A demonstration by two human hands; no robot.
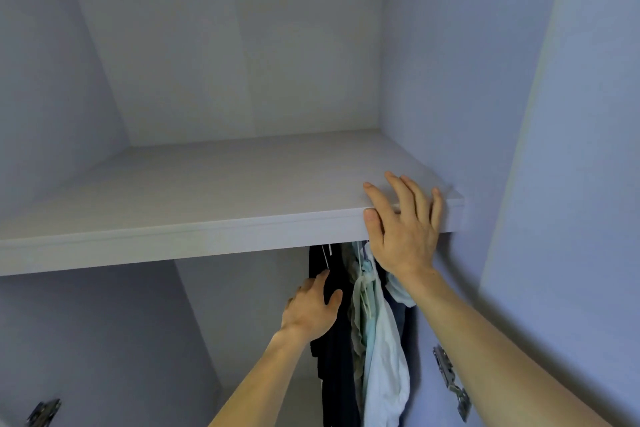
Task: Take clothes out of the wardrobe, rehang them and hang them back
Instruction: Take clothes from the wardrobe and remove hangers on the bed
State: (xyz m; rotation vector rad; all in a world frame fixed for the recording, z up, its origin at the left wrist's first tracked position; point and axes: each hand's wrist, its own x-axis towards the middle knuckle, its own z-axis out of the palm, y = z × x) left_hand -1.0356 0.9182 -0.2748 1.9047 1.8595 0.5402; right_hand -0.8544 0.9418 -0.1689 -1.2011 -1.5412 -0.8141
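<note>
Right hand [405, 225] flat on front edge of pale wooden wardrobe shelf [194, 236]; left hand [313, 308] touching dark hanging garment [337, 367] beside light-blue hanging garment [386, 371]; metal door hinge [450, 381] lower right.

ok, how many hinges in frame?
2: one hinge on the right wall, beside the hanging clothes; a second hinge at the bottom-left corner, partly cropped. Others may be out of view.

Dim, flat bluish light, no glare, soft shadow under the shelf [173, 239] left of the right hand [405, 229], darker recess around the left hand [311, 308], slight softness throughout, straight edges bowed by the wide-angle lens far from both hands
</note>
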